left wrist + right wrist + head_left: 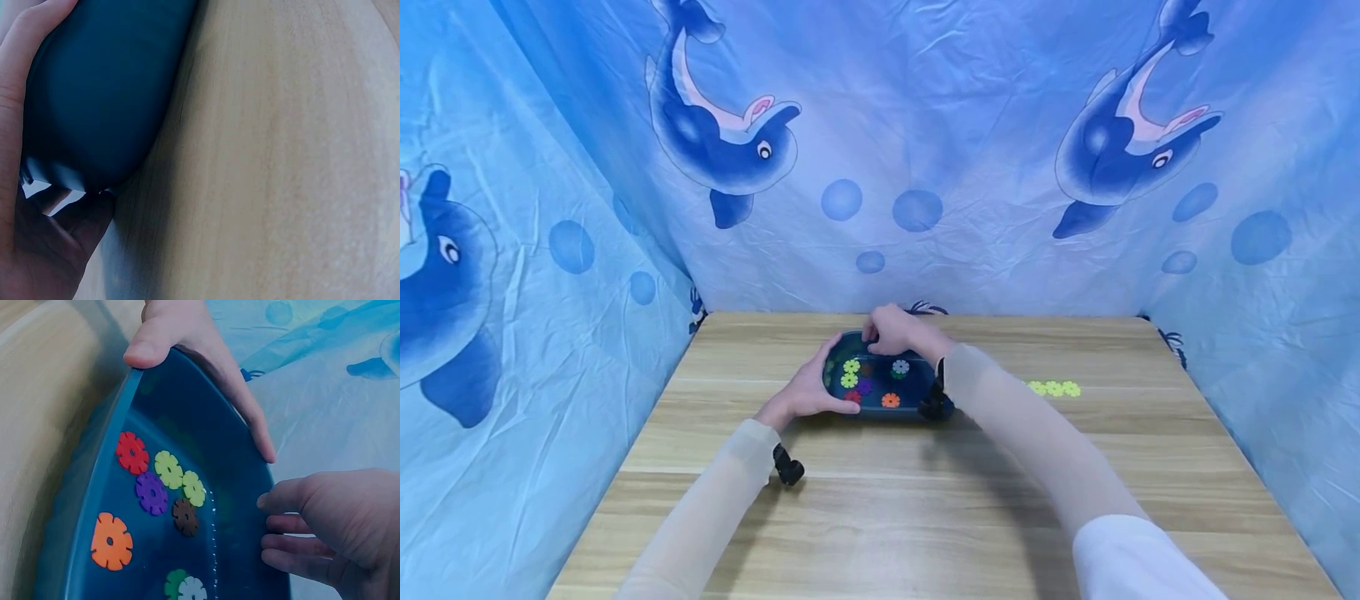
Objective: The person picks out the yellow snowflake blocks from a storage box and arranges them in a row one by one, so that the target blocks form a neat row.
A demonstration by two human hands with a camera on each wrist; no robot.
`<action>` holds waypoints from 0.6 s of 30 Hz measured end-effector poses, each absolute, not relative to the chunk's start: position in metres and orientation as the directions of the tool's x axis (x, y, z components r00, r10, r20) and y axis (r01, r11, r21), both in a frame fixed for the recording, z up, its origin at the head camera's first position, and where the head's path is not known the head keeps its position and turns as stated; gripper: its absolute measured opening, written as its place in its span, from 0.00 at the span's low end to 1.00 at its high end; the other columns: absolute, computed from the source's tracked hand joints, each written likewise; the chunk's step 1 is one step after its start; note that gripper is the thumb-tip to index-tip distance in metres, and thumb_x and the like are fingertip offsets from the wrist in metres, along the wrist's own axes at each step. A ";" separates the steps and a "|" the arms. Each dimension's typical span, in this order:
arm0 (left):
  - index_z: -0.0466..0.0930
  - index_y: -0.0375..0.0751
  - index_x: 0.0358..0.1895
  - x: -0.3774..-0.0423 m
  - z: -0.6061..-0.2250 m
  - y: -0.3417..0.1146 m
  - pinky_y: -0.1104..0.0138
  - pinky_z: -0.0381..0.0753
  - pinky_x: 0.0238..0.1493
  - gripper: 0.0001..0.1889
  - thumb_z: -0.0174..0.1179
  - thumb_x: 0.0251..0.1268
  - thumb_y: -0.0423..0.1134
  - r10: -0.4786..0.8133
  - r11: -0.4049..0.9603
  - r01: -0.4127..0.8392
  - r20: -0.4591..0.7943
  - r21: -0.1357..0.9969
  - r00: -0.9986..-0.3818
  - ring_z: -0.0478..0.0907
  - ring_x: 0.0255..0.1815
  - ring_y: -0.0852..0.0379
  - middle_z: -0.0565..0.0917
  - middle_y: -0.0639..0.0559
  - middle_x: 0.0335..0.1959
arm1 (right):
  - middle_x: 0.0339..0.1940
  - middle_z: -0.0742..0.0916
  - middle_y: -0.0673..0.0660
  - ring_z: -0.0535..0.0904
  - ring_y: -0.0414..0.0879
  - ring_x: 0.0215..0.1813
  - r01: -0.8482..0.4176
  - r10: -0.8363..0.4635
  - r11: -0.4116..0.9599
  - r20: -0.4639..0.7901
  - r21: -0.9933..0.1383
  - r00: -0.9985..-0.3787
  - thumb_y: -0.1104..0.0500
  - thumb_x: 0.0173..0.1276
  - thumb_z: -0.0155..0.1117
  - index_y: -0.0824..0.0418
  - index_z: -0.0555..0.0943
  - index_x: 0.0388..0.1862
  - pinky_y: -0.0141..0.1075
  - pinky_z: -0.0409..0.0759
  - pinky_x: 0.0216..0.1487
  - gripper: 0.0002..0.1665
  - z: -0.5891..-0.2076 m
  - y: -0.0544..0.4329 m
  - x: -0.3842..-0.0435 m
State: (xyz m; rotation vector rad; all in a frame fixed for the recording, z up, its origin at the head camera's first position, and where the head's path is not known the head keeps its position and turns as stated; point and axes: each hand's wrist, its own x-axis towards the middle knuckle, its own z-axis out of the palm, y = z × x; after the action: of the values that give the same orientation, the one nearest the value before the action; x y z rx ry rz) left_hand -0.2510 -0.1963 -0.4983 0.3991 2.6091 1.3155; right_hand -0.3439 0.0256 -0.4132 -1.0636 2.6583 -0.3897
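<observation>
A dark blue plastic basin (919, 390) is on the wooden table, with flower-shaped notched discs inside. My left hand (808, 390) grips its left end, the thumb over the front rim and the fingers along the outer side. My right hand (350, 531) is at the far rim, its fingertips just over the edge and nothing visible between them. In the right wrist view the discs are red (132, 452), purple (152, 494), orange (112, 542), brown (185, 517), two yellow-green (169, 469), and a white one (192, 589) overlapping a green one (175, 582).
Yellow-green discs (1054, 389) lie in a row on the table (880, 517), right of the basin and beyond my right forearm. Blue curtains (970, 258) with dolphins enclose the back and sides. Small cameras (788, 467) are strapped at the wrists.
</observation>
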 end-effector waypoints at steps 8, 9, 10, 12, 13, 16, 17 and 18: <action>0.37 0.55 0.89 -0.253 -0.501 -0.199 0.36 0.66 0.79 0.72 0.85 0.48 0.52 0.331 0.588 0.167 -0.047 0.791 -0.942 0.63 0.82 0.34 0.55 0.38 0.87 | 0.56 0.92 0.56 0.87 0.50 0.60 -0.644 -0.717 0.688 -0.173 -0.335 -0.675 0.59 0.76 0.68 0.60 0.89 0.58 0.44 0.85 0.66 0.14 -0.419 0.013 -0.343; 0.37 0.55 0.89 -0.253 -0.500 -0.199 0.37 0.66 0.79 0.72 0.85 0.48 0.51 0.331 0.587 0.167 -0.047 0.792 -0.943 0.63 0.82 0.35 0.55 0.38 0.87 | 0.57 0.92 0.56 0.87 0.50 0.60 -0.643 -0.718 0.687 -0.181 -0.337 -0.672 0.60 0.76 0.68 0.60 0.89 0.58 0.45 0.85 0.66 0.14 -0.420 0.011 -0.342; 0.37 0.56 0.89 -0.252 -0.500 -0.198 0.37 0.65 0.80 0.72 0.85 0.48 0.51 0.330 0.583 0.164 -0.047 0.795 -0.943 0.63 0.82 0.35 0.55 0.39 0.87 | 0.57 0.92 0.57 0.87 0.50 0.61 -0.642 -0.718 0.688 -0.188 -0.337 -0.671 0.60 0.76 0.68 0.60 0.89 0.58 0.45 0.84 0.67 0.15 -0.421 0.009 -0.342; 0.37 0.55 0.89 -0.252 -0.500 -0.198 0.37 0.65 0.80 0.71 0.85 0.49 0.50 0.332 0.575 0.164 -0.045 0.801 -0.942 0.63 0.82 0.35 0.55 0.39 0.87 | 0.58 0.91 0.57 0.87 0.50 0.62 -0.647 -0.725 0.683 -0.198 -0.339 -0.660 0.61 0.77 0.67 0.61 0.88 0.59 0.45 0.82 0.70 0.15 -0.422 0.006 -0.341; 0.37 0.55 0.89 -0.252 -0.500 -0.198 0.38 0.65 0.80 0.71 0.85 0.49 0.49 0.334 0.571 0.166 -0.043 0.804 -0.942 0.63 0.82 0.35 0.56 0.39 0.87 | 0.59 0.91 0.58 0.87 0.50 0.62 -0.652 -0.729 0.679 -0.203 -0.336 -0.654 0.61 0.77 0.67 0.61 0.88 0.60 0.46 0.82 0.70 0.16 -0.423 0.004 -0.341; 0.38 0.56 0.89 -0.253 -0.499 -0.199 0.38 0.63 0.81 0.71 0.85 0.49 0.48 0.338 0.560 0.167 -0.040 0.811 -0.940 0.62 0.83 0.36 0.56 0.40 0.87 | 0.60 0.91 0.57 0.86 0.50 0.63 -0.676 -0.744 0.667 -0.221 -0.313 -0.631 0.61 0.77 0.66 0.60 0.87 0.62 0.45 0.82 0.71 0.17 -0.426 -0.002 -0.339; 0.38 0.56 0.89 -0.253 -0.499 -0.199 0.38 0.63 0.81 0.71 0.85 0.49 0.49 0.341 0.559 0.169 -0.039 0.812 -0.939 0.62 0.83 0.36 0.56 0.40 0.87 | 0.61 0.90 0.58 0.86 0.50 0.64 -0.684 -0.749 0.662 -0.226 -0.307 -0.623 0.61 0.77 0.66 0.60 0.87 0.62 0.45 0.82 0.70 0.17 -0.427 -0.004 -0.338; 0.38 0.56 0.89 -0.253 -0.498 -0.199 0.38 0.63 0.82 0.71 0.85 0.49 0.49 0.343 0.560 0.171 -0.039 0.810 -0.939 0.61 0.83 0.36 0.56 0.40 0.87 | 0.61 0.90 0.57 0.86 0.50 0.64 -0.690 -0.751 0.660 -0.230 -0.298 -0.619 0.60 0.77 0.66 0.60 0.86 0.63 0.45 0.83 0.68 0.18 -0.428 -0.006 -0.338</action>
State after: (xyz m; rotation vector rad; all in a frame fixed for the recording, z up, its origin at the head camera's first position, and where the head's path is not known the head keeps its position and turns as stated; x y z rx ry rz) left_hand -0.2535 -0.1992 -0.4985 0.4329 2.6005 1.3193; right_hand -0.3378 -0.0058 -0.4276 -1.1445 2.5449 -0.2571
